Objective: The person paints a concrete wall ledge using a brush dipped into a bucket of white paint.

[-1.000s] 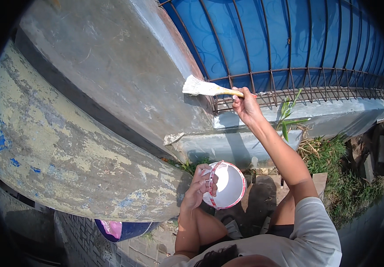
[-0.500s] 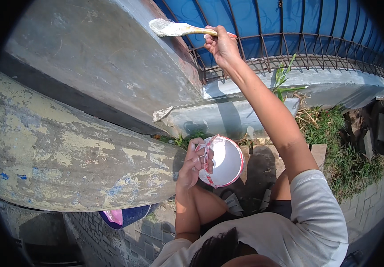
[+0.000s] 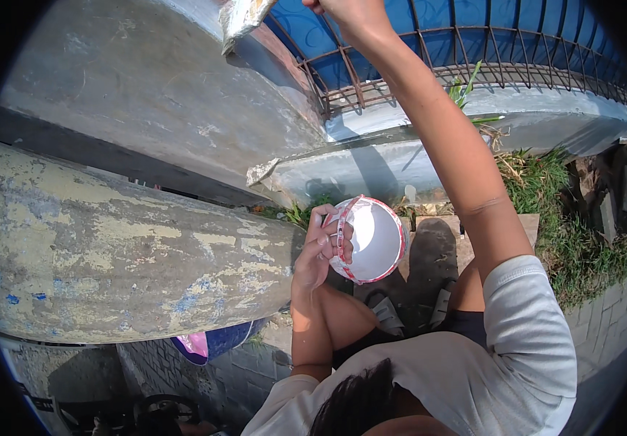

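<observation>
My left hand [image 3: 316, 256] is closed on the rim of a white paint bucket [image 3: 377, 243], its fingers over the red-and-white edge strip. White paint coats the inside of the bucket. My right hand [image 3: 351, 16] is at the top edge of the view, partly cut off, closed on a paintbrush. Only the paint-covered bristle end of the paintbrush [image 3: 245, 17] shows, against the top edge of the grey wall pillar [image 3: 146, 80]; its handle is out of view.
A dark metal grille [image 3: 458, 43] stands before a blue sheet, above a low whitish ledge [image 3: 560, 112]. Left is a thick column with peeling yellow paint [image 3: 139, 247]. Below it sits a dark blue tub [image 3: 219, 345] with something pink. Grass [image 3: 546, 196] grows at the right.
My right hand has moved up with the paintbrush, partly out of view. In the picture, the bucket and my left hand sit slightly higher and further right.
</observation>
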`<control>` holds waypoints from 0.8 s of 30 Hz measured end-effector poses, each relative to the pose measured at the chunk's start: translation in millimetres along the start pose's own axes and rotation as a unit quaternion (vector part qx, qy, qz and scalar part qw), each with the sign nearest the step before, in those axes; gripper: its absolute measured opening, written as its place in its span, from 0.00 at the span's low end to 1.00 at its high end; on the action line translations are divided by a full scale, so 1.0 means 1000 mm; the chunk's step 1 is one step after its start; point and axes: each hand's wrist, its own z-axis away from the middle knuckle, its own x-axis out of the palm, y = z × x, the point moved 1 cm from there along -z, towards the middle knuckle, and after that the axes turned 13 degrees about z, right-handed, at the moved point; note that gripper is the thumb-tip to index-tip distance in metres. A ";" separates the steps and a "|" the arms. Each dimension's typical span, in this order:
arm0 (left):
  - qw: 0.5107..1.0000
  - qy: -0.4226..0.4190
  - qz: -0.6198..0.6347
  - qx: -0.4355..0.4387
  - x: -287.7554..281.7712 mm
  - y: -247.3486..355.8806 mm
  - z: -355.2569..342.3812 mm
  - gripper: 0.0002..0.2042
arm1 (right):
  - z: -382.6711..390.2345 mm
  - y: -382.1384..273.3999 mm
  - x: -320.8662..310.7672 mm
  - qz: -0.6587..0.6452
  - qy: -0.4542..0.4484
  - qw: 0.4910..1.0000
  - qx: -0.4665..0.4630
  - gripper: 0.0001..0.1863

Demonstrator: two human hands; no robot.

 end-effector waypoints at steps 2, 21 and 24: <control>1.000 0.018 -0.007 0.007 -0.006 0.004 0.008 0.29 | 0.005 -0.021 -0.002 -0.056 -0.074 0.994 0.061 0.13; 1.000 0.008 -0.017 -0.011 -0.005 0.000 0.000 0.30 | 0.046 0.042 -0.007 -0.082 -0.011 0.989 0.124 0.14; 1.000 0.001 -0.008 -0.004 0.000 0.000 -0.003 0.30 | 0.032 0.092 -0.001 -0.423 -0.076 0.879 0.205 0.14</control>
